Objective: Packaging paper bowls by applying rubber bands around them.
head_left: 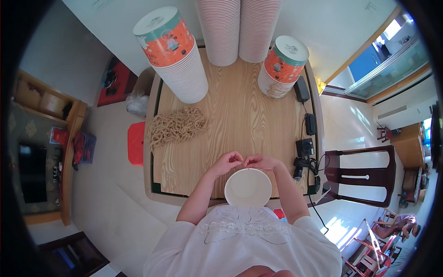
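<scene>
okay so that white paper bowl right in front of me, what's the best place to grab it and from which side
Probably take the white paper bowl by its rim, from above on the near side. It sits upright at the table edge with its mouth open upward, and the left hand and right hand already crowd the far rim, pinching something small.

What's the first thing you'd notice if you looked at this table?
The tall stacks of white paper bowls at the far end of the wooden table, two of them topped with orange and teal printed bowls, catch the eye first. Next comes the heap of tan rubber bands on the table's left side. Close to the person, the left hand and right hand meet, fingertips pinching something thin, just above an open white paper bowl.
</scene>
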The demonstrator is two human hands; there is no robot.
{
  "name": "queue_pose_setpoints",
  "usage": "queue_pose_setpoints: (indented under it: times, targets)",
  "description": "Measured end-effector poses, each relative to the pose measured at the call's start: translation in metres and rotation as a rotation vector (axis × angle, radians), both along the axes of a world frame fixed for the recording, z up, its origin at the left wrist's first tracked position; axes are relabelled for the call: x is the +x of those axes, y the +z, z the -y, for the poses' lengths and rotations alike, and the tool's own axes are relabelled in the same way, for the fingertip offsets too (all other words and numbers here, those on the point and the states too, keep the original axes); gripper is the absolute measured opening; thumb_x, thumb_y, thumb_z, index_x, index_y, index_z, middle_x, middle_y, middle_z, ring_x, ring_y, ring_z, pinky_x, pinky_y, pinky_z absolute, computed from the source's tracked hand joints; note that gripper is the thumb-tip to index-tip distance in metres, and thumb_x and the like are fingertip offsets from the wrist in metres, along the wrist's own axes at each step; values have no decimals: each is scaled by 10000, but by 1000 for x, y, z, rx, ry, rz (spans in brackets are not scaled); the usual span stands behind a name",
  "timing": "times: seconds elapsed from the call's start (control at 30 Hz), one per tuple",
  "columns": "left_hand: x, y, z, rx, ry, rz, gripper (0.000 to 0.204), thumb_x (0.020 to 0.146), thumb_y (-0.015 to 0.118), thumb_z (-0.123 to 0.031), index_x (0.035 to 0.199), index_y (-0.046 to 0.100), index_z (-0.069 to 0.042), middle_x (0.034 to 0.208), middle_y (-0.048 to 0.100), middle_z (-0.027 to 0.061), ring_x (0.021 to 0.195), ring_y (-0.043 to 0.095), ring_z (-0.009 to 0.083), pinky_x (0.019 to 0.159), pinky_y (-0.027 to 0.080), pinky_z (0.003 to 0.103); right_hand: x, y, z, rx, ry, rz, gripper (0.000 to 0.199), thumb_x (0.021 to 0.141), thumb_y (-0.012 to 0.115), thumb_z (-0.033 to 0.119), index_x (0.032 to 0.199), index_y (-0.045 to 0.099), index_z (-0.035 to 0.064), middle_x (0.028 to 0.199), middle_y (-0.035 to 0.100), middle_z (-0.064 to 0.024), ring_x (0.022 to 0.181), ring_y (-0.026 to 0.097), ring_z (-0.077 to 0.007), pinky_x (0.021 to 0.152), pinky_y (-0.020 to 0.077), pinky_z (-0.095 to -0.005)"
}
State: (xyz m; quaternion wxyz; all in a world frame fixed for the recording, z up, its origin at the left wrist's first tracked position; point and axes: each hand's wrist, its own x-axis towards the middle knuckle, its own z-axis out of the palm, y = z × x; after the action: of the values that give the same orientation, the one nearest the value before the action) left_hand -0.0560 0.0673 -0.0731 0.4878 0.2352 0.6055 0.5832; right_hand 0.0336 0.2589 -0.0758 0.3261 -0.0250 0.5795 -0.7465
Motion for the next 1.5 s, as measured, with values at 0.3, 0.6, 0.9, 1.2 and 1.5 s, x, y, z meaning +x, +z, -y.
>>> queue_pose_setpoints:
  times: [0.3,0.6,0.9,1.2,1.5]
  targets:
    - [9,-11,-6,43,17,11,123,787,571,-54,892,509,-39,823,556,16,757,540,82,674,456,221,10,12,6,133,-271,76,98,848,503,123,876,553,44,795,541,23,750,487,-50,657,402,-187]
    - [3,3,-13,-139,-50,180,212,830,537,-194,906,619,-14,770,600,4,690,532,61,619,433,201,15,20,13,249,-512,14,50,809,535,55,832,555,15,723,563,-1,666,519,-59,594,432,-192]
    - [7,-6,-20,-175,-62,141,230,797,582,-210,892,622,-5,782,605,15,697,540,68,607,439,208,14,15,13,418,-512,-101,48,796,543,44,832,551,12,698,546,13,637,496,-39,562,415,-184]
    - [4,-11,-15,-171,31,216,185,782,585,-190,852,604,-19,769,598,24,678,548,81,588,442,212,12,16,18,470,-652,-115,51,791,548,47,813,505,33,673,504,22,605,462,-46,529,395,-193]
    - [0,-1,-26,-222,-119,146,208,775,594,-243,817,619,-41,661,570,-4,585,509,61,512,404,198,14,14,16,482,-649,-71,57,792,552,66,803,506,35,659,515,14,594,489,-57,527,413,-200]
